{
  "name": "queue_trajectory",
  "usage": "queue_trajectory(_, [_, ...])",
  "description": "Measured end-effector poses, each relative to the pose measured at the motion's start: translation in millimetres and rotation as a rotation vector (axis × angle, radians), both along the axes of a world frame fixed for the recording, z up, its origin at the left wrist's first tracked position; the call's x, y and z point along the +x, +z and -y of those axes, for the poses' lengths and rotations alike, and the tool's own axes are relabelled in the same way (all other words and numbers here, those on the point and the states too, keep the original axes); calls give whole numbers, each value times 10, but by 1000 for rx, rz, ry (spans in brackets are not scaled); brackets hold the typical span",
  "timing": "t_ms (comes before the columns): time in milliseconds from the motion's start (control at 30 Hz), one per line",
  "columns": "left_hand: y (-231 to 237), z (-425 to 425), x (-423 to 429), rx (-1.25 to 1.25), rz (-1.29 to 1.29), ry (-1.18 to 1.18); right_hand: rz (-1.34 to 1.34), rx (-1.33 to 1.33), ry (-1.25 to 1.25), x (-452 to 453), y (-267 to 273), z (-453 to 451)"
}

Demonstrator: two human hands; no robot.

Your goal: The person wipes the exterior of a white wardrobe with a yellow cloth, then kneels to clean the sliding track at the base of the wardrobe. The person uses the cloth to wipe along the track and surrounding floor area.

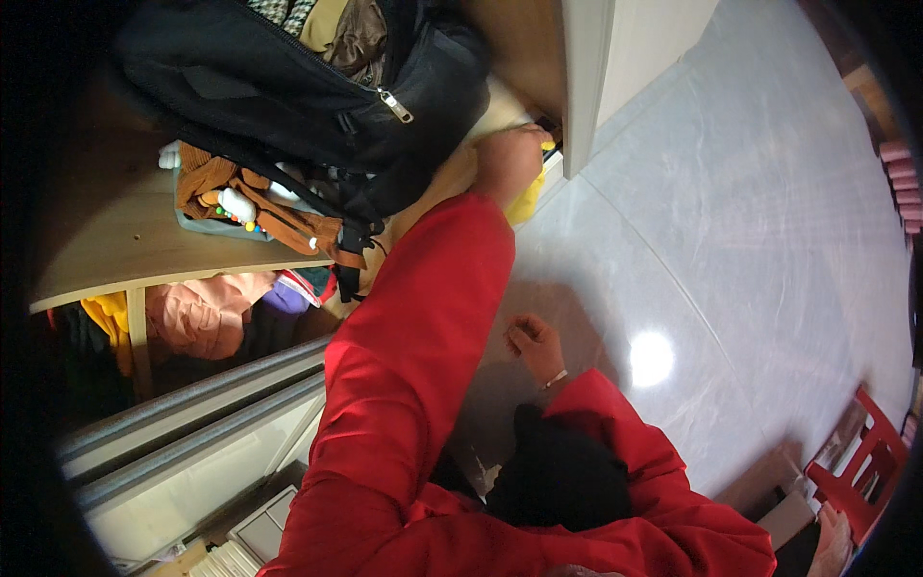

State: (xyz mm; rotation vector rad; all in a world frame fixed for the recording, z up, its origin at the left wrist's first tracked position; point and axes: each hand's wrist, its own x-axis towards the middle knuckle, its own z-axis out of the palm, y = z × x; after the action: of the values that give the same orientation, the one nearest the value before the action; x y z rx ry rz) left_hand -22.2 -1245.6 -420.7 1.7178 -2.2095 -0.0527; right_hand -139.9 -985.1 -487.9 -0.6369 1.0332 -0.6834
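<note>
My left hand [510, 160] reaches into the corner of a wooden cabinet shelf, beside the pale upright panel. It is closed on a yellow cloth [528, 200], which shows below the wrist and again by the fingertips; the palm side is hidden. Over the grey floor, my right hand [537, 348] hangs with its fingers loosely curled and nothing in it. A thin band circles that wrist. Just left of my left hand stands an unzipped black bag [440, 94], with fabric items inside. Brown corduroy straps [249, 205] with white pieces and coloured beads lie by the bag.
Under the shelf board [115, 216], folded clothes [205, 314] fill a lower compartment. Grey sliding-door rails [216, 400] run along the cabinet front. The pale panel [585, 86] borders the marble-patterned floor [670, 216]. A red plastic stool or chair [862, 461] stands at the lower right.
</note>
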Motion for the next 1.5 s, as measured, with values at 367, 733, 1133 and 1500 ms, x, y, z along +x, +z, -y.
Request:
queue_trajectory(367, [-112,64,-31,-90,13,-157,-48,42,25,-2,-75,-32])
queue_trajectory(733, [-66,71,-153,-54,161,-35,-116,8,73,34,-130,-72])
queue_trajectory(1133, [7,101,-198,53,91,86,-111,6,125,-2,-86,-67])
queue_trajectory(1500, [69,249,-374,357,119,261,-201,-144,190,0,-352,-135])
